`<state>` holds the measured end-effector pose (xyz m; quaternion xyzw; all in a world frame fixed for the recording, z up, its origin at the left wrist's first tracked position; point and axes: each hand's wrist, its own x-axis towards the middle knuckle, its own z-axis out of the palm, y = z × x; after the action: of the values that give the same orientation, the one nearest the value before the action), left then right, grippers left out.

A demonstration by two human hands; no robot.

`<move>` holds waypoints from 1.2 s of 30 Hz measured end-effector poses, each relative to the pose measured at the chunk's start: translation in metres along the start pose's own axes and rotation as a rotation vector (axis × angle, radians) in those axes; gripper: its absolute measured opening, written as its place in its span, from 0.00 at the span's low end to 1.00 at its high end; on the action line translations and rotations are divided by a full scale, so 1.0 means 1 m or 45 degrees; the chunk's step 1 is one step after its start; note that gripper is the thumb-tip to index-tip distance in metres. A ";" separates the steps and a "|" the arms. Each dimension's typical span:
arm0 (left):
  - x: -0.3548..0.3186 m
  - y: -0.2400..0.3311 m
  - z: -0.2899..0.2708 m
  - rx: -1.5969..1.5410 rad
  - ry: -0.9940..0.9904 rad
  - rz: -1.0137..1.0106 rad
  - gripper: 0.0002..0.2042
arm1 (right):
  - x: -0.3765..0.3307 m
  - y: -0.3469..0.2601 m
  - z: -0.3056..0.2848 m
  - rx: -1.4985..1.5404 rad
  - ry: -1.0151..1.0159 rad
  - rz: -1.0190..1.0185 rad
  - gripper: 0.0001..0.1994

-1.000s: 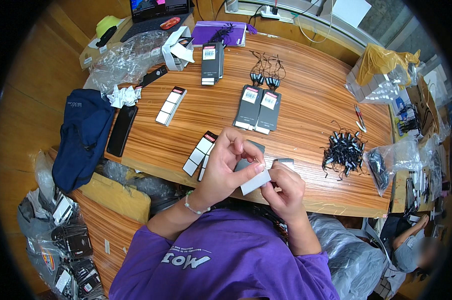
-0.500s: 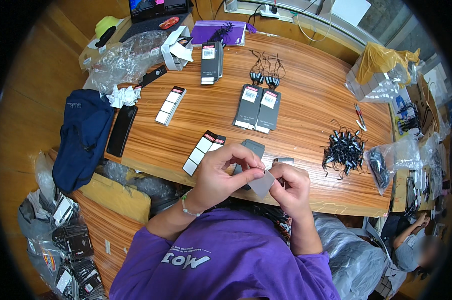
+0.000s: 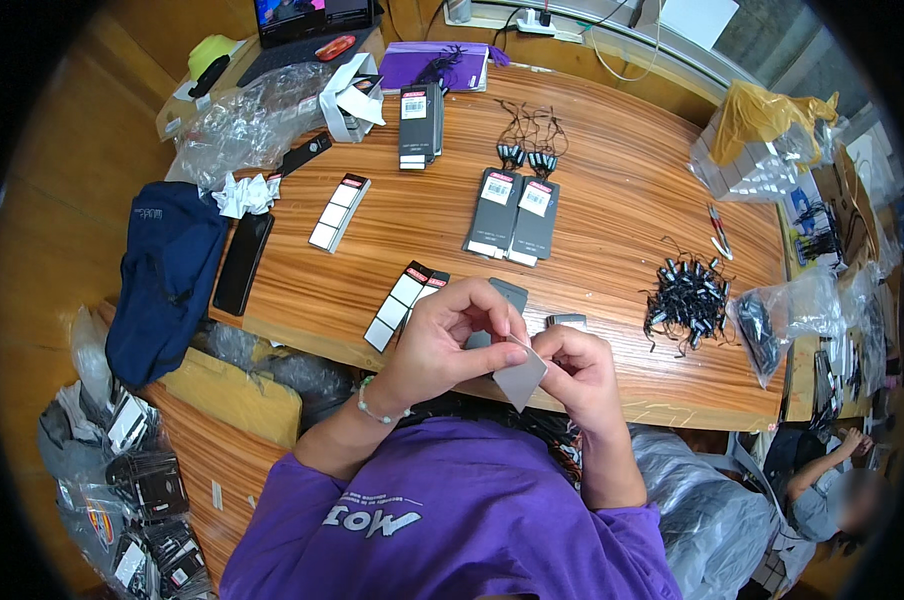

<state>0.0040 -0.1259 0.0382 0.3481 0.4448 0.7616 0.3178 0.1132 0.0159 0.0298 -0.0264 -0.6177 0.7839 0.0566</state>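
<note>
I see both hands meeting just off the near edge of the wooden table (image 3: 612, 200), above the purple shirt. The left hand (image 3: 442, 345) pinches the upper corner of a small grey card (image 3: 521, 378) between thumb and fingertips; the right hand (image 3: 577, 372) grasps the card's right edge, fingers curled around it. The card hangs as a diamond, long axis running from the upper left down to a free corner pointing at the lap, so it sits between the two grips, touching both, with neither hand clearly nearer. The right fingertips are hidden behind the card and knuckles, so whether they hold anything besides the card I cannot tell; possibly a thin cord, too small to make out. Beyond the hands lie a dark grey pouch (image 3: 508, 296), label strips (image 3: 404, 304) and a pile of black cords (image 3: 687, 298), well apart from the card.
</note>
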 end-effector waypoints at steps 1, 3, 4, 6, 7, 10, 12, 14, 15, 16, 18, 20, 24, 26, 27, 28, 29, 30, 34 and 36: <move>0.001 0.001 0.001 -0.015 0.000 -0.035 0.12 | 0.000 0.000 0.000 -0.076 0.022 -0.016 0.04; 0.001 0.001 -0.001 -0.003 -0.019 -0.030 0.12 | 0.001 -0.002 0.003 -0.176 0.060 -0.119 0.04; 0.001 0.001 -0.002 0.003 -0.029 -0.027 0.12 | 0.002 -0.004 0.003 -0.225 0.080 -0.170 0.04; 0.002 0.002 -0.003 0.009 -0.056 -0.035 0.12 | 0.002 -0.006 0.000 -0.283 0.040 -0.190 0.04; 0.002 0.002 -0.003 0.012 -0.070 -0.039 0.13 | 0.002 -0.007 -0.001 -0.312 0.020 -0.200 0.03; 0.002 0.001 -0.010 -0.168 -0.071 -0.206 0.12 | 0.006 -0.019 -0.005 -0.737 -0.041 -0.487 0.03; 0.004 0.002 -0.011 -0.148 -0.047 -0.210 0.11 | 0.009 -0.021 -0.002 -0.893 -0.007 -0.611 0.03; 0.005 0.003 -0.010 0.015 -0.036 -0.115 0.10 | 0.009 -0.023 0.001 -0.865 0.011 -0.533 0.03; 0.004 0.003 -0.009 0.169 -0.038 -0.018 0.10 | 0.006 -0.025 0.004 -0.760 0.012 -0.392 0.03; 0.004 0.004 -0.009 0.323 -0.039 0.079 0.10 | 0.005 -0.026 0.006 -0.654 0.012 -0.253 0.02; 0.008 0.011 -0.006 0.559 -0.133 0.240 0.10 | 0.002 -0.014 -0.001 -0.305 -0.055 -0.056 0.02; 0.009 0.014 -0.005 0.719 -0.172 0.344 0.10 | 0.001 -0.009 -0.003 -0.075 -0.094 0.042 0.02; 0.005 0.016 -0.003 0.876 -0.150 0.470 0.10 | 0.000 -0.010 -0.006 -0.076 -0.130 0.062 0.02; 0.004 0.015 -0.003 0.896 -0.146 0.562 0.10 | -0.001 -0.012 -0.004 -0.033 -0.104 0.059 0.02; 0.005 0.014 -0.004 0.880 -0.144 0.614 0.10 | -0.003 -0.011 0.002 0.067 -0.066 0.047 0.02; 0.005 0.012 -0.005 0.863 -0.143 0.667 0.10 | -0.004 -0.011 0.005 0.166 -0.028 0.035 0.02; 0.005 0.010 -0.006 0.776 -0.155 0.662 0.10 | -0.005 -0.012 0.006 0.207 -0.041 0.045 0.02; 0.004 0.007 -0.008 0.689 -0.166 0.657 0.09 | -0.005 -0.012 0.007 0.248 -0.054 0.055 0.03; 0.004 0.002 0.000 0.689 0.031 0.469 0.12 | -0.007 -0.010 0.013 -0.007 0.153 -0.119 0.02; 0.003 0.007 0.004 0.779 -0.010 0.467 0.14 | -0.006 -0.011 0.014 -0.373 0.294 -0.238 0.03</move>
<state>0.0040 -0.1249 0.0467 0.5043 0.5810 0.6361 0.0585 0.1185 0.0043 0.0438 -0.0667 -0.7143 0.6688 0.1951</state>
